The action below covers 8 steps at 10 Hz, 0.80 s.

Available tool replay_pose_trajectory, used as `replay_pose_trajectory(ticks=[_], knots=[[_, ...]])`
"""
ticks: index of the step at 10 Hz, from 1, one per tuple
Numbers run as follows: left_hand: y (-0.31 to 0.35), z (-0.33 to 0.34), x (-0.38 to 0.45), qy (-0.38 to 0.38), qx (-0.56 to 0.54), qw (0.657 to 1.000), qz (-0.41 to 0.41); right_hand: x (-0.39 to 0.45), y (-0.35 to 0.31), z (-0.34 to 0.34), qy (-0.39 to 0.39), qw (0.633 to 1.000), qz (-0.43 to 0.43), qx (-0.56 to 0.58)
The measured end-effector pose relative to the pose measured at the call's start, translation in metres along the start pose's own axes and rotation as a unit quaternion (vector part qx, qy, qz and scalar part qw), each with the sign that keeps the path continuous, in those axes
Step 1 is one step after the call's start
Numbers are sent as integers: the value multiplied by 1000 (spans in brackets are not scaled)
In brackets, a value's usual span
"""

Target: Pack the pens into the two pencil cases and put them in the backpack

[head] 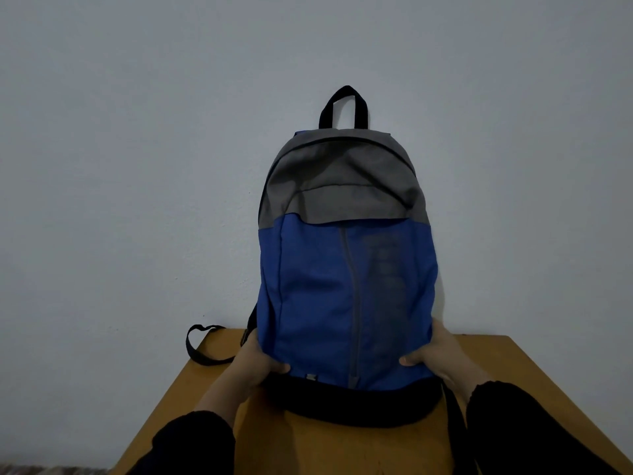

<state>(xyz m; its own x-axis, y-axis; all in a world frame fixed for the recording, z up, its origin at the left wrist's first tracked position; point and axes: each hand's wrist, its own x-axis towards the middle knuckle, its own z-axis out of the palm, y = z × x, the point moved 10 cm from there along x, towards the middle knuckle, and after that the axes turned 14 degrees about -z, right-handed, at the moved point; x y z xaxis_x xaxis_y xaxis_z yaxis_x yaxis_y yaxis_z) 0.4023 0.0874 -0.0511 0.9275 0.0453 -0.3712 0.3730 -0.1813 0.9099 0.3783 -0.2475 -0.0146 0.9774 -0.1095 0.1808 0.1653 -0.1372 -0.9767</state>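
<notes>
A backpack (342,286) with a blue body, grey top and black base stands upright on a small wooden table (342,447), leaning toward the wall. Its zippers look closed. My left hand (257,361) grips its lower left side, thumb on the front. On the lower right side my right hand (435,354) holds it the same way. No pens or pencil cases are in view.
A black shoulder strap (202,344) loops off the table's back left corner. Another strap (454,406) hangs at the right near my sleeve. A plain white wall (137,166) stands directly behind the table. Floor shows at the lower left.
</notes>
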Motion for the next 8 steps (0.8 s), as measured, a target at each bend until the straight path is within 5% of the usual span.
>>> replay_pose_trajectory(ticks=[2, 5, 8], knots=[[7, -1, 7, 76, 62, 994, 42, 5, 1, -2, 35, 998, -48, 4], [-22, 4, -15, 25, -152, 988, 8, -14, 20, -7, 60, 997, -48, 7], [-39, 18, -70, 29, -158, 987, -9, -79, 27, -1, 93, 995, 18, 10]])
